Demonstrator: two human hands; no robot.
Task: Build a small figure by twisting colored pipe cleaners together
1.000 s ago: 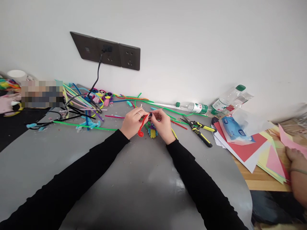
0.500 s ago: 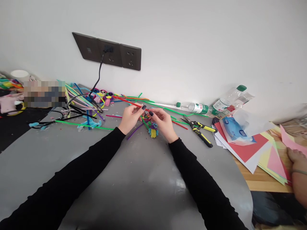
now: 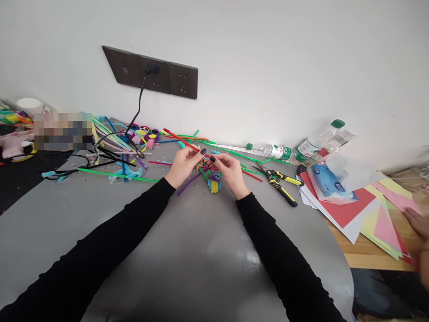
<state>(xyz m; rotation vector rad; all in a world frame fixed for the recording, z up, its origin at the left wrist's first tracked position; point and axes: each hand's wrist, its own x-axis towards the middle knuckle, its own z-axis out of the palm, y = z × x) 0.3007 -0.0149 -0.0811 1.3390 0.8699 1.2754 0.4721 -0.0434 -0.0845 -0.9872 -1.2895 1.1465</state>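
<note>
Between both hands runs a red pipe cleaner (image 3: 182,139), its long end pointing up and left toward the wall. My left hand (image 3: 183,166) pinches it between thumb and fingers. Close beside, my right hand (image 3: 229,172) grips the same pipe cleaner near its other end, fingertips almost meeting those of the left. Just below the fingers lies a small blue, purple and yellow pipe-cleaner figure (image 3: 214,184) on the grey table (image 3: 187,250). A purple pipe cleaner (image 3: 188,184) sits to its left. The fingers partly hide the red piece's near end.
Yellow-and-black pliers (image 3: 279,188) lie right of my hands. Bottles (image 3: 276,151) rest along the wall, near a tissue pack (image 3: 330,181) and coloured paper (image 3: 355,205). Loose pipe cleaners (image 3: 117,138) and a black cable (image 3: 138,107) are at left. Another person's hand (image 3: 417,221) is at far right.
The red pipe cleaner's far end has shifted slightly right and up; both hands keep their hold. At far right, the other person's hand has moved and the pink paper beside it has shifted.
</note>
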